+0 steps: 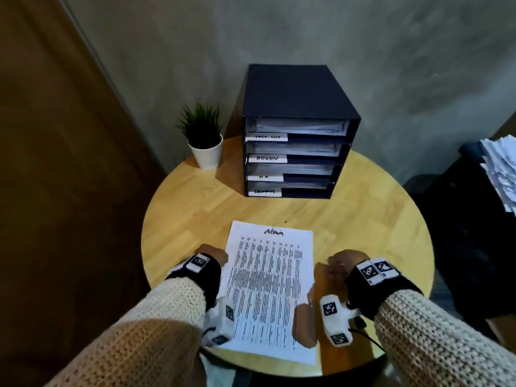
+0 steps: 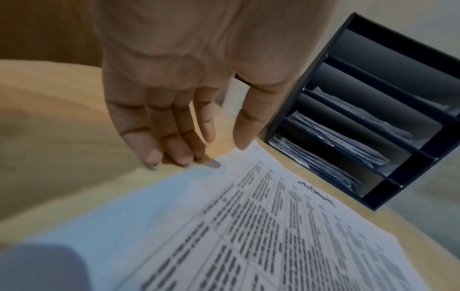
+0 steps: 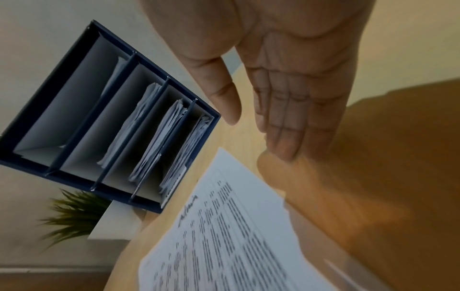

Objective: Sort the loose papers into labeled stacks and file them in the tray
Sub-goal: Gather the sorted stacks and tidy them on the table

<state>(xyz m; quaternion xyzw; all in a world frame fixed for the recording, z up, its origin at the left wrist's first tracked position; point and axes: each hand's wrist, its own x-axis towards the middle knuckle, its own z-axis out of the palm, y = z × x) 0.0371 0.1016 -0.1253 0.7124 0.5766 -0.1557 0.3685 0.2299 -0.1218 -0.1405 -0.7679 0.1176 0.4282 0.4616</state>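
Observation:
A printed sheet [image 1: 268, 286] with "admin" handwritten at its top lies flat on the round wooden table [image 1: 363, 219]. My left hand [image 1: 215, 256] sits at the sheet's left edge, fingers straight, fingertips [image 2: 184, 159] touching the tabletop right beside the sheet [image 2: 273, 226]. My right hand [image 1: 339, 263] hovers just off the right edge, fingers [image 3: 286, 141] straight and together, holding nothing; the sheet [image 3: 224, 226] lies below it. The dark blue filing tray [image 1: 296, 93] stands at the table's far side, its four shelves labeled and holding papers.
A small potted plant [image 1: 205, 141] in a white pot stands left of the tray. A stack of loose papers [image 1: 499, 171] rests on a dark surface at the right edge. A grey wall is behind the table; a brown door is at left.

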